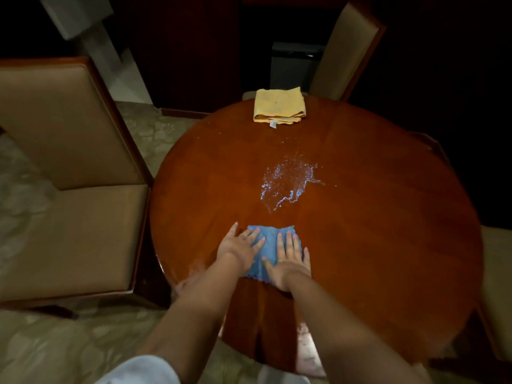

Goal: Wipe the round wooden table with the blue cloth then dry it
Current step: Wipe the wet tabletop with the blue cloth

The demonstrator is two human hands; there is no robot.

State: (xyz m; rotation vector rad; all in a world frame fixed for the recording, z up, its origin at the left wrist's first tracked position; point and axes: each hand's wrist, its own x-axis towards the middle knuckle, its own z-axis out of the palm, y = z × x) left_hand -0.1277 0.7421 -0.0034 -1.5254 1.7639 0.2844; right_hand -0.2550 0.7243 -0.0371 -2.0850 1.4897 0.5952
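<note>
The round wooden table is glossy and reddish brown. A blue cloth lies flat on its near-left part. My left hand presses on the cloth's left side with fingers spread. My right hand lies flat on its right side, fingers spread too. A patch of spilled water glistens just beyond the cloth, near the table's middle. A folded yellow cloth rests at the far edge.
A tan upholstered chair stands close to the table's left side. Another chair is behind the far edge, and a third chair seat shows at the right. Patterned carpet covers the floor.
</note>
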